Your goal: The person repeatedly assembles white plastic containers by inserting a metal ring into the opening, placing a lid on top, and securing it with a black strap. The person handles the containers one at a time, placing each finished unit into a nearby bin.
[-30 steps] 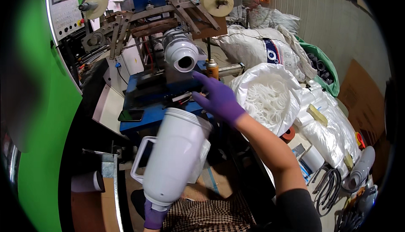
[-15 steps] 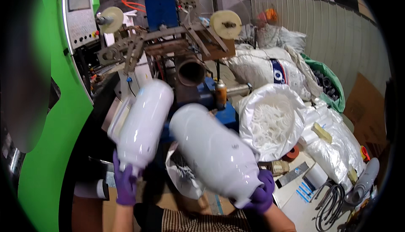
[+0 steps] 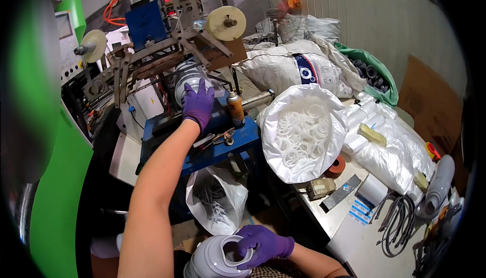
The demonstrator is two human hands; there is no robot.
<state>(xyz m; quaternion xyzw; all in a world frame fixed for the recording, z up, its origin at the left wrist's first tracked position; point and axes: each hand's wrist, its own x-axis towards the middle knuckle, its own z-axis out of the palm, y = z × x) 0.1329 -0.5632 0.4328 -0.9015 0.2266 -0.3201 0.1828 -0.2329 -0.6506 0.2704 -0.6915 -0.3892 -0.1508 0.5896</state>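
Observation:
My left hand point(image 3: 197, 107), in a purple glove, reaches forward to a white plastic cylinder point(image 3: 186, 70) that sits in the machine under its metal arms. Its fingers are stretched out and rest on the near end of that cylinder. Low in the middle, my purple-gloved right hand point(image 3: 264, 247) grips the rim of a second white plastic cylinder point(image 3: 212, 255). The fingers hook into its open neck, which faces up, and the lower part is cut off by the picture's edge.
The machine's blue table point(image 3: 200, 164) carries a spray can point(image 3: 235, 109) and small tools. A white sack of white rings point(image 3: 276, 141) stands to the right, beside a bench point(image 3: 349, 247) with a tape roll point(image 3: 335, 167) and black cables point(image 3: 397, 235). Below the table sits another white bag point(image 3: 237, 212).
My left hand has moved forward; a white cylinder now sits in the machine beneath it. My right hand has drawn its cylinder down and toward me. The surroundings have shifted left in view.

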